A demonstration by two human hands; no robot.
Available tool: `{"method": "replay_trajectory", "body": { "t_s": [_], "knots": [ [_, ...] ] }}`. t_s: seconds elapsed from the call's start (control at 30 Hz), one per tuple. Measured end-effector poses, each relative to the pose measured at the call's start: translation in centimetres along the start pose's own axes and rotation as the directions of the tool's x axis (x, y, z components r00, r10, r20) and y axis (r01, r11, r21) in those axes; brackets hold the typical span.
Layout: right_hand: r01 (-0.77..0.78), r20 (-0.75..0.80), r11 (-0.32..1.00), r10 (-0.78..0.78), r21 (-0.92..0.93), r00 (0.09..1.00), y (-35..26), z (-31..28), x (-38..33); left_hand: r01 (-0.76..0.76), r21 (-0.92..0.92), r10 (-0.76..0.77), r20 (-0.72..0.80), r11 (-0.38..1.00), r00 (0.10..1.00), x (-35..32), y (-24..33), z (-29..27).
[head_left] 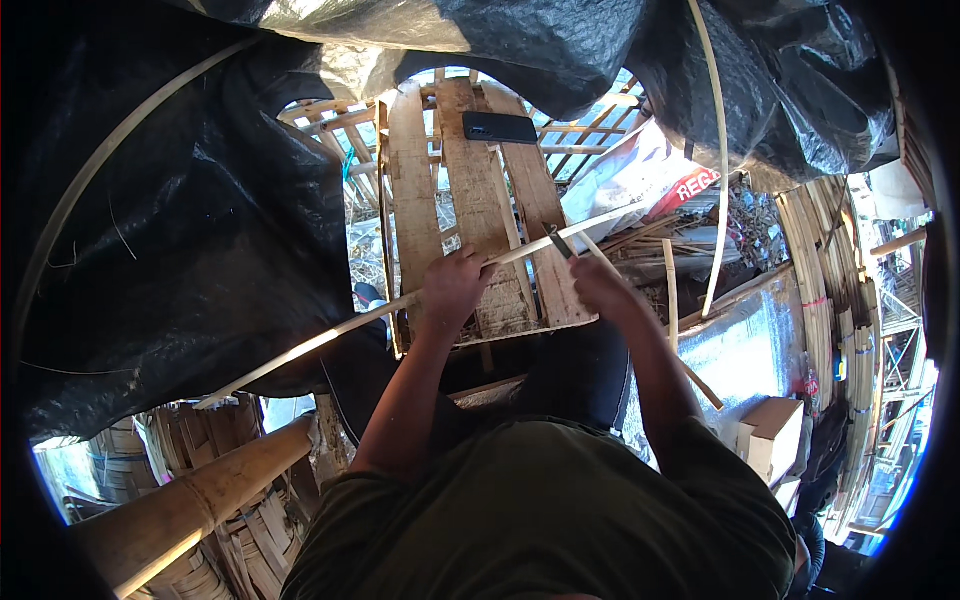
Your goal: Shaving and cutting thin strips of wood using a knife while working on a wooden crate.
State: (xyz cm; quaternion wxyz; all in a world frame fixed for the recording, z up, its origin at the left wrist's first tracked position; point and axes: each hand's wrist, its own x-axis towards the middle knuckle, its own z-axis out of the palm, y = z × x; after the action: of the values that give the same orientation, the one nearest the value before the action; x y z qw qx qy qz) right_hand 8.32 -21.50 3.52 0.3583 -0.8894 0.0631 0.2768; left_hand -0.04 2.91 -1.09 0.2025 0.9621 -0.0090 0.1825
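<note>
My left hand (pixel 452 285) grips a long thin bamboo strip (pixel 300 350) that runs from the lower left up to the right across my lap. My right hand (pixel 600 283) holds a knife (pixel 560 243), its dark blade set against the strip just right of the left hand. Both hands work over a rough wooden plank board (pixel 470 190) in front of me. A dark phone (pixel 500 127) lies flat on the far end of that board.
Black plastic sheeting (pixel 200 220) hangs on the left and overhead. A thick bamboo pole (pixel 200 495) lies at lower left. Bundles of split bamboo strips (pixel 820 270) stand at right, beside a white printed sack (pixel 640 175) and a cardboard box (pixel 770 435).
</note>
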Motion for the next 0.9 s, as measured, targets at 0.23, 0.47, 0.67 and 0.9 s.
{"method": "replay_trajectory", "body": {
  "t_s": [0.23, 0.47, 0.67, 0.9],
  "knots": [
    [0.149, 0.056, 0.975, -0.142, -0.163, 0.988, 3.1, -0.6, 2.7, 0.038, -0.03, -0.036, 0.05, 0.999, 0.998, 0.0, 0.1, -0.2],
    [-0.039, -0.149, 0.999, 0.038, -0.007, 0.988, 2.7, -1.3, 3.5, 0.036, 0.005, -0.036, 0.004, 0.999, 0.999, -0.1, 0.1, -0.2],
    [-0.245, 0.267, 0.869, 0.136, 0.43, 0.954, 2.4, 1.3, 2.4, 0.016, 0.016, -0.016, 0.003, 1.0, 1.0, -0.1, -0.1, -0.1],
    [-0.129, 0.113, 0.914, 0.092, 0.385, 0.989, -2.0, 1.6, -0.6, 0.013, -0.019, -0.013, -0.004, 1.0, 1.0, -0.1, 0.0, -0.2]
  ]
}}
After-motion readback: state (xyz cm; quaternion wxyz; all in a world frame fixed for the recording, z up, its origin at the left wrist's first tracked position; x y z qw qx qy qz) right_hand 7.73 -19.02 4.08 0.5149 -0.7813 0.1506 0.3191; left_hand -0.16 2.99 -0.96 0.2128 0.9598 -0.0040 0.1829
